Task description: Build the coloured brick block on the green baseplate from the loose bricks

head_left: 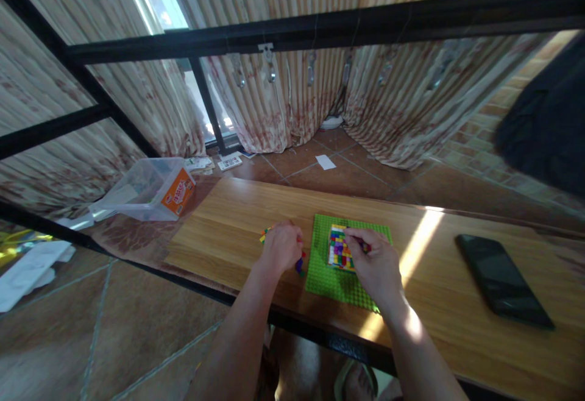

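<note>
A green studded baseplate [320, 273] lies on the wooden table in front of me. On it sits a block of small multicoloured toy bricks [338, 248] packed side by side. My right hand [375, 262] is over the right part of this block, thumb and forefinger pinched together at its top; whatever is between them is hidden. Left of the plate, my left hand [283, 247] rests low over loose toy bricks [300, 265], its fingers curled and partly hidden. A bit of red shows at its fingertips. More loose bricks [264, 235] peek out at its left side.
A black phone or tablet [505, 282] lies on the table [228, 224] at the right. A clear plastic bin [150, 191] with an orange label stands beyond the left end. A black metal bar [320, 23] crosses in front of the curtains. Papers [325, 162] lie on the tiled floor.
</note>
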Action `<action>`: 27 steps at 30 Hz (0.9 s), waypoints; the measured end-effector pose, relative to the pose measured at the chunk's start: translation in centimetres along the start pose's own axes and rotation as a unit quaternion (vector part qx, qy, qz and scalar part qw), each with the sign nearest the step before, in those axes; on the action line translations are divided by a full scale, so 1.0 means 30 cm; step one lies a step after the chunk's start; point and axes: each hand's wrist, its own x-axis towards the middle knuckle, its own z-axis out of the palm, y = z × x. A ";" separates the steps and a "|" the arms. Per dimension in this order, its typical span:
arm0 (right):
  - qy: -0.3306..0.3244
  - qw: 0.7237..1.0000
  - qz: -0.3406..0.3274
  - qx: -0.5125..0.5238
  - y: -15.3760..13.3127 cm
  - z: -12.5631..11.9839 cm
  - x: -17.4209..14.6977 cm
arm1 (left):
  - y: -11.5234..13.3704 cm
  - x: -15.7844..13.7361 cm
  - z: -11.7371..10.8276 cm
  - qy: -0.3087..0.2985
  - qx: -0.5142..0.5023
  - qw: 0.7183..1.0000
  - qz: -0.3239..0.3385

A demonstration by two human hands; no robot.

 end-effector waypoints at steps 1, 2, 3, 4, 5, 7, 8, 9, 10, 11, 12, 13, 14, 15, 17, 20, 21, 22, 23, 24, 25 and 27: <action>0.000 1.000 0.000 0.001 0.000 0.000 0.000 | 0.002 0.001 0.003 0.004 0.000 1.000 0.003; 0.001 1.000 0.000 0.002 -0.001 0.000 -0.001 | 0.003 0.002 0.006 0.006 0.000 1.000 0.005; 0.001 1.000 -0.002 0.003 -0.002 0.000 -0.001 | 0.004 0.004 0.009 0.007 -0.001 1.000 0.006; 0.000 1.000 -0.003 0.004 -0.002 -0.001 -0.002 | 0.005 0.006 0.012 0.008 0.001 1.000 0.006; -0.001 1.000 -0.004 0.005 -0.003 -0.001 -0.002 | 0.005 0.008 0.014 0.009 0.003 1.000 0.005; -0.003 1.000 -0.005 0.007 -0.003 -0.002 -0.003 | 0.004 0.010 0.017 0.010 0.010 1.000 0.005; -0.003 1.000 -0.004 0.007 -0.003 -0.002 -0.003 | 0.003 0.011 0.017 0.013 0.012 1.000 0.006; -0.004 1.000 -0.002 0.007 -0.003 -0.002 -0.003 | 0.003 0.012 0.016 0.017 0.011 1.000 0.010; -0.004 1.000 0.000 0.008 -0.003 -0.001 -0.002 | 0.004 0.013 0.014 0.021 0.006 1.000 0.015; -0.004 1.000 0.002 0.008 -0.003 -0.001 -0.002 | 0.006 0.014 0.011 0.027 -0.006 0.999 0.020; -0.003 1.000 0.003 0.009 -0.003 -0.001 -0.002 | 0.009 0.015 0.007 0.033 -0.024 0.999 0.024; -0.001 1.000 0.004 0.011 -0.004 -0.001 -0.002 | 0.014 0.017 0.003 0.037 -0.050 0.998 0.027; 0.003 1.000 0.004 0.014 -0.006 -0.001 -0.002 | 0.021 0.017 -0.001 0.038 -0.082 0.995 0.033; 0.007 1.000 0.004 0.018 -0.007 -0.002 -0.001 | 0.029 0.017 -0.004 0.037 -0.118 0.992 0.040; 0.018 0.999 0.006 0.026 -0.009 -0.003 0.000 | 0.049 0.013 -0.007 0.030 -0.193 0.979 0.059; 0.025 0.999 0.010 0.033 -0.007 -0.005 0.002 | 0.084 -0.001 0.000 0.016 -0.286 0.954 0.090; 0.026 0.999 0.012 0.034 -0.006 -0.006 0.003 | 0.096 -0.007 0.006 0.013 -0.312 0.945 0.096; 0.027 0.999 0.012 0.033 -0.005 -0.006 0.004 | 0.106 -0.012 0.012 0.012 -0.335 0.937 0.103; 0.027 0.999 0.012 0.031 -0.004 -0.007 0.005 | 0.116 -0.016 0.018 0.012 -0.352 0.930 0.109; 0.029 0.999 0.011 0.031 -0.003 -0.007 0.006 | 0.123 -0.019 0.025 0.015 -0.364 0.924 0.114; 0.031 0.999 0.010 0.030 -0.003 -0.006 0.007 | 0.130 -0.021 0.031 0.019 -0.370 0.922 0.117; 0.034 0.999 0.008 0.028 -0.002 -0.005 0.008 | 0.138 -0.023 0.040 0.030 -0.369 0.921 0.118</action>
